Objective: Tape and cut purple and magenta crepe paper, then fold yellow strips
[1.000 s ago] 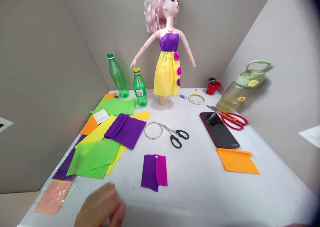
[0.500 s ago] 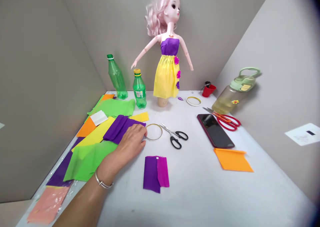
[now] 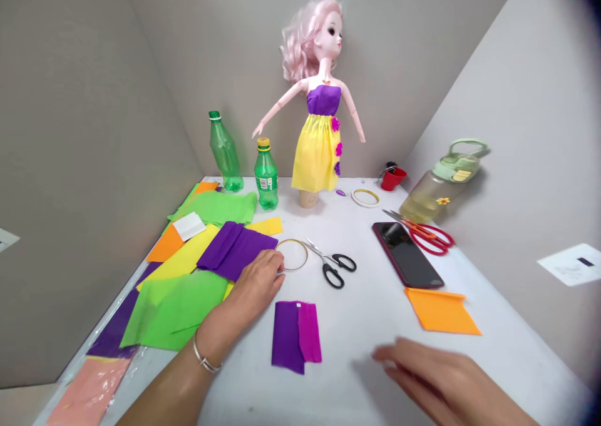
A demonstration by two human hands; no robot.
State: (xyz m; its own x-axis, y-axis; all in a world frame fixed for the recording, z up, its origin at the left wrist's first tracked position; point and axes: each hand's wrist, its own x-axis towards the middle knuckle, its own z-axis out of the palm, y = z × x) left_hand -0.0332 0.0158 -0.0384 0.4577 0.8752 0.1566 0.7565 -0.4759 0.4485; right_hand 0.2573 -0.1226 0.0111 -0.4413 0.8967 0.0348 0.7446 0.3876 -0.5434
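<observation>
My left hand [image 3: 257, 282] rests on the table with its fingers curled at the near left edge of a thin gold-coloured ring [image 3: 292, 254]. Its fingertips are hidden, so a grip on the ring cannot be confirmed. Folded purple crepe paper [image 3: 232, 248] lies just behind that hand. Scissors with black handles [image 3: 331, 264], blades partly open, lie right of the ring. My right hand [image 3: 429, 373], slightly blurred, is over the near right of the table, fingers stretched and nothing in them. Between the hands lies a purple and magenta paper piece [image 3: 295, 338].
A pink-haired doll [image 3: 317, 151] in a purple and yellow dress stands at the back. Left are green bottles [image 3: 267, 182] and coloured sheets [image 3: 173, 310]. Right are a phone [image 3: 407, 254], red-handled scissors [image 3: 429, 235], orange paper [image 3: 441, 310], a water bottle [image 3: 434, 185] and tape [image 3: 365, 197].
My right hand has come into view from the lower right. My left hand has moved slightly nearer and to the right along the ring's edge. The whole view has shifted a little.
</observation>
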